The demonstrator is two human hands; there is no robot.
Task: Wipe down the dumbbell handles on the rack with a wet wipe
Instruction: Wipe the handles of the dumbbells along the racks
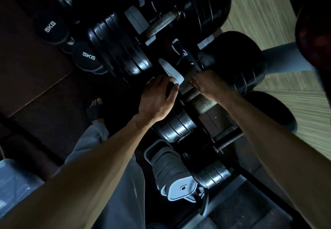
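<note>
The room is dim, and the floor [35, 78] left of both sets of fingers is a dark reddish mat, while pale wood-grain boards [265, 10] run well beyond and to the right of them. The rack [279, 58], a grey tube and dark rails, passes just beyond the right fingers and carries on below the forearms. Black dumbbells fill it: a large one [125, 49] sits beyond the left fingers, its knurled bar [161, 25] farther off. Two round weights marked 5KG [87, 56] lie on the mat, well to the left of the fingers.

The dumbbell handle [194, 95] being worked on lies between the two hands, its heads black on either side. The right hand [209, 83] is curled down over this handle, fingers closed around it; whether a wet wipe is under them cannot be told. The left hand [157, 99] rests on the near head, its fingers bent and touching a white rack pad [172, 71] just beyond the fingertips; whether it grips anything cannot be told.

A sandalled foot [95, 109] stands on the mat below and left of the left fingers.
</note>
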